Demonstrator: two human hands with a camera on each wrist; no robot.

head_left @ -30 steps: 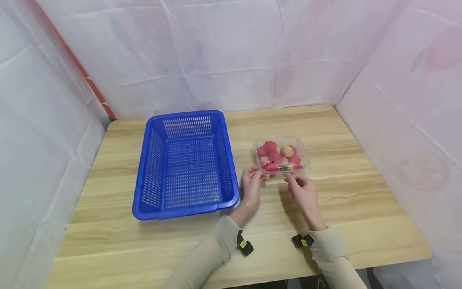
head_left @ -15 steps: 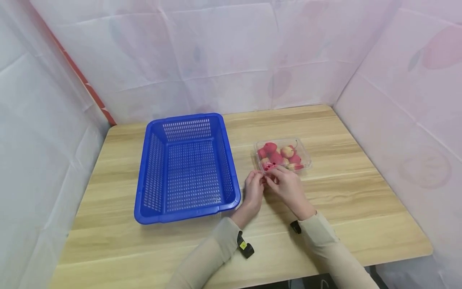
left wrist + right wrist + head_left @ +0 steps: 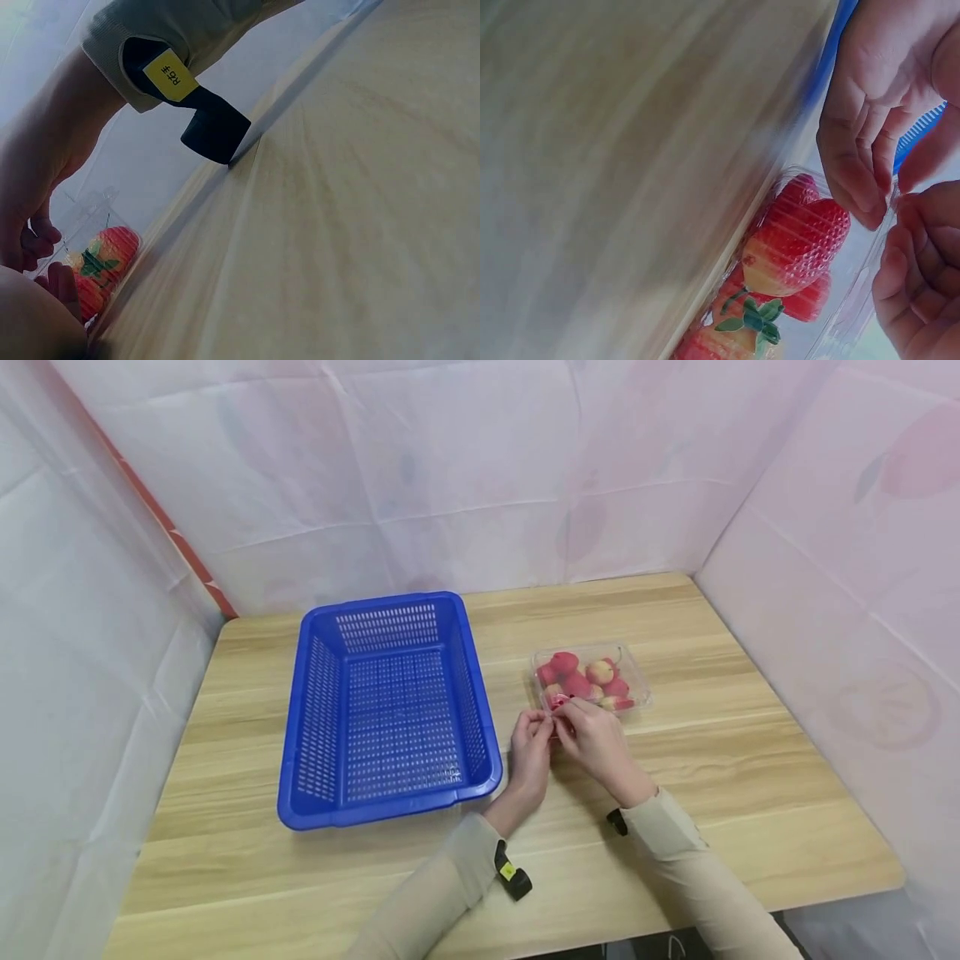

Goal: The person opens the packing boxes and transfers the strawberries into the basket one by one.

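Note:
A clear plastic clamshell box (image 3: 636,677) of red and yellowish fruit sits right of the blue basket. At its near left corner, my left hand (image 3: 531,752) pinches the rim with thumb and fingers. My right hand (image 3: 600,743) meets it there, thumb and forefinger pinching the same edge. The right wrist view shows both sets of fingertips almost together on the clear rim, the left hand (image 3: 885,112) above and the right hand (image 3: 930,270) below. Through the box wall there, a strawberry (image 3: 802,247) with bumpy skin shows close up. The right hand covers part of the box's front in the head view.
A blue perforated plastic basket (image 3: 480,710) with nothing in it stands on the wooden table (image 3: 720,760), close beside the left hand. Pale printed cloth (image 3: 465,468) hangs behind and at both sides. The table's front edge runs under the forearms.
My right hand has moved left along the box's front edge to the near left corner, meeting the left hand. The left hand has barely shifted, and the box looks about the same.

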